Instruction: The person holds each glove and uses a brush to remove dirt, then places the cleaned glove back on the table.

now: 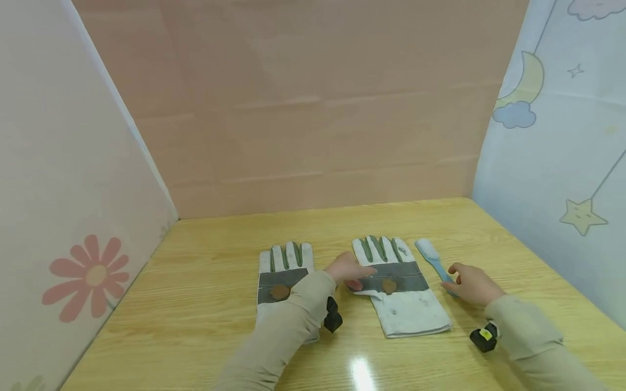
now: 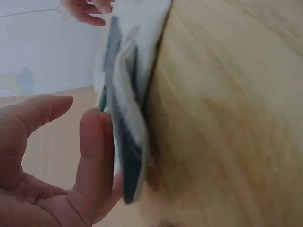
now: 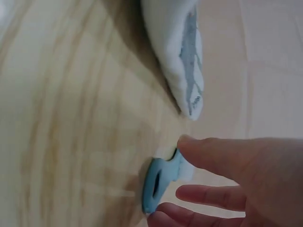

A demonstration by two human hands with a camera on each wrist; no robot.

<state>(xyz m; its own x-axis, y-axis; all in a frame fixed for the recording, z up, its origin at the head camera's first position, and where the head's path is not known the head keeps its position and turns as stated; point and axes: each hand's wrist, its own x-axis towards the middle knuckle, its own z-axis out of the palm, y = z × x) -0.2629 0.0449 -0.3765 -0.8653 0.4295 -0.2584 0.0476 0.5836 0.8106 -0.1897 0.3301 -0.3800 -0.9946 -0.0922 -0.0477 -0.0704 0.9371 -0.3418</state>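
Observation:
Two white work gloves with grey bands and green strips between the fingers lie flat, fingers pointing away. My left hand [image 1: 346,269] is over the thumb side of the right-hand glove [image 1: 413,312]. In the left wrist view its fingers are loosely bent beside the glove's edge [image 2: 130,161], thumb apart. A blue brush [image 1: 437,264] with white bristles lies to the right of that glove. My right hand [image 1: 471,283] is at the brush's handle. The right wrist view shows the thumb and fingers spread around the holed handle [image 3: 158,184], not closed on it.
The left-hand glove [image 1: 268,277] lies partly under my left forearm in the head view. Each glove bears a brown round spot [image 1: 388,285]. A wood-grain table [image 1: 205,271] is bounded by a pinkish back panel [image 1: 313,136] and patterned side panels [image 1: 562,163].

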